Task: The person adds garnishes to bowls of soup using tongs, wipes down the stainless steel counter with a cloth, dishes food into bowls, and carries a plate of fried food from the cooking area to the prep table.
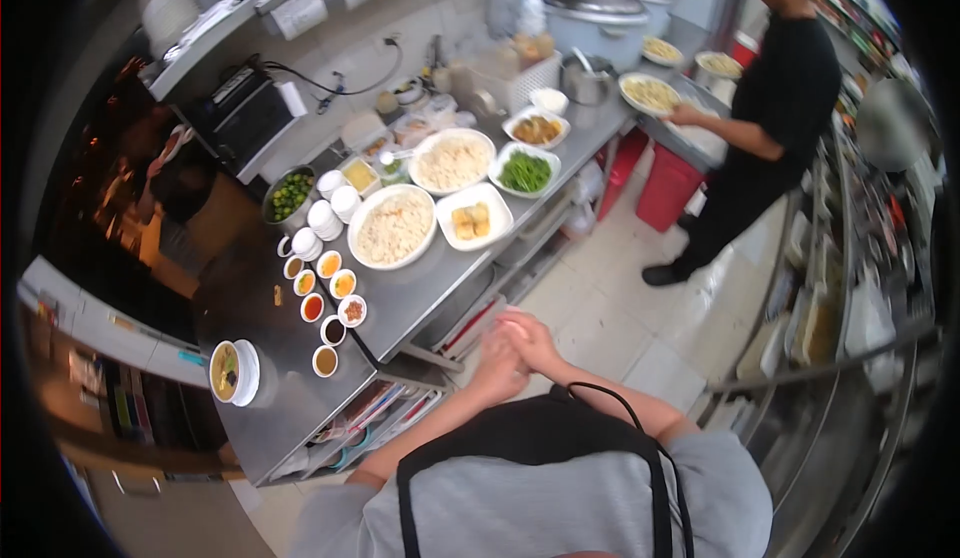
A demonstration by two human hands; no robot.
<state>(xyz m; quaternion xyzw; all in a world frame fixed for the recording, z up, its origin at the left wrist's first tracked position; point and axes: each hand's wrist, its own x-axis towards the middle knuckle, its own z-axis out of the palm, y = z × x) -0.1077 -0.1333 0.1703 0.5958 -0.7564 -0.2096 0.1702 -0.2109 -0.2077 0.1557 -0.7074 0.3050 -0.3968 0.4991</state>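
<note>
My left hand [498,370] and my right hand [532,340] are clasped together in front of my body, over the floor beside the steel counter [415,303]. Their fingers are folded against each other, and no object shows between them. Nearest on the counter are a square white dish with yellow blocks [470,222], a large oval bowl of pale food [393,226] and small cups of sauces [325,361]. Behind stand another pale-food bowl [454,162] and a dish of chopped greens [525,172].
At the back right a person in black [780,98] holds a plate of pale food [648,94]. A red bin [668,188] stands below. Far left on the counter is a soup bowl [225,371]. Shelves of papers [385,408] lie under the counter; steel racks [800,333] line the right.
</note>
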